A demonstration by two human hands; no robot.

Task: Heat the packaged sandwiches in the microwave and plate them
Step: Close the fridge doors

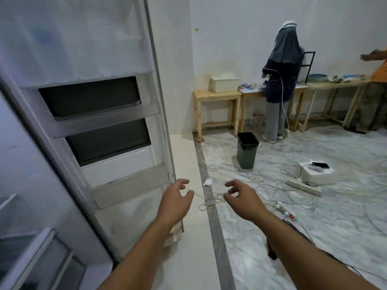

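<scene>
The fridge door [100, 126] stands open at about 9 o'clock, and its shelves look bare from here. The left hand [176, 199] hangs in the air just beside the door's lower edge. Its fingers are loosely curled and hold nothing. The right hand [238, 197] is at about 5 o'clock from the middle, well apart from the door. Its fingers are loosely curled too, and they also hold nothing.

No sandwiches can be seen anywhere, and no microwave or plate either. They may be inside the fridge, off to the left, but that part is too blurry to tell.

Here is what could go wrong. White cords [211, 200] lie in loops on the floor right under the hands, and more run off toward a power strip [304, 187] at 3 o'clock. A foot could catch in them and cause a trip. The open door could swing and bump an arm. A bin [247, 150] stands in the way at 2 o'clock. A person [280, 80] works at the tables [216, 95] at 1 o'clock, so walking that way with hot food could mean a bump. Looking in the wrong spot would waste time.
</scene>
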